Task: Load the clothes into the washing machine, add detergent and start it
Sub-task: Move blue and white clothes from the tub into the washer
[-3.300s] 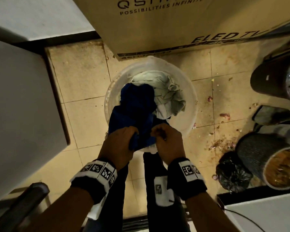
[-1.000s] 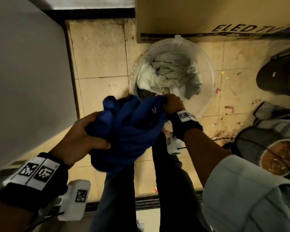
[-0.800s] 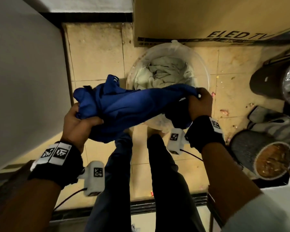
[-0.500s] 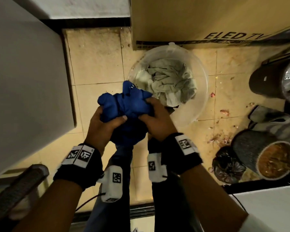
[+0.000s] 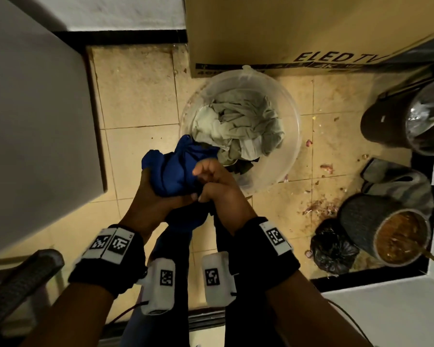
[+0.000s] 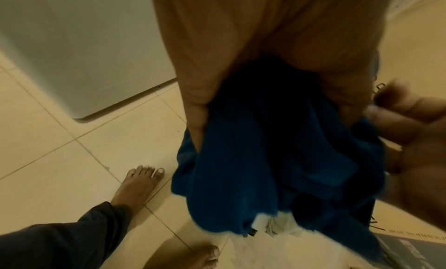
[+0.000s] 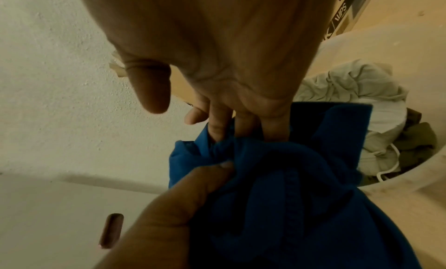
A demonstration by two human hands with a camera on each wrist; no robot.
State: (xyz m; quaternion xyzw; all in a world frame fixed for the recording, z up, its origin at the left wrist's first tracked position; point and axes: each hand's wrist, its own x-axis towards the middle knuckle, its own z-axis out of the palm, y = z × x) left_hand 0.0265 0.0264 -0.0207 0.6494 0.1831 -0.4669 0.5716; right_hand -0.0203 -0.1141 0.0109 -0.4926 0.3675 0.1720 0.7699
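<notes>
Leftmost, washing machine [image 5: 35, 136]: white cabinet, standing on the tiled floor [image 5: 135, 96] along the left edge of the head view; a dark bar [image 5: 18, 284] shows below it at the lower left, identity unclear. Left hand [image 5: 156, 194]: fingers and thumb curled round the blue garment [image 5: 178, 171], gripping it from the left side; black wrist strap with printed markers. Blue garment: bunched into a ball, held in the air between both hands, in front of the person's legs and just over the near rim of the basin; a loose end hangs below the hands. Right hand [image 5: 216, 186]: lower fingers folded into the cloth, index finger and thumb lifted free of it; pressed against the left hand. Basin [image 5: 293, 136]: clear plastic, round, on the floor just beyond the hands; holds pale crumpled clothes [image 5: 241, 123] with a darker piece beneath. Cardboard box [image 5: 286, 33]: behind the basin, touching its far rim, lettered "ELED TV". Black bag [image 5: 333, 249]: knotted, on the floor to the right; beside it a grey bin [image 5: 376, 231] with brownish contents; a dark container [image 5: 398, 121] farther back; scattered scraps on the tiles between.
</notes>
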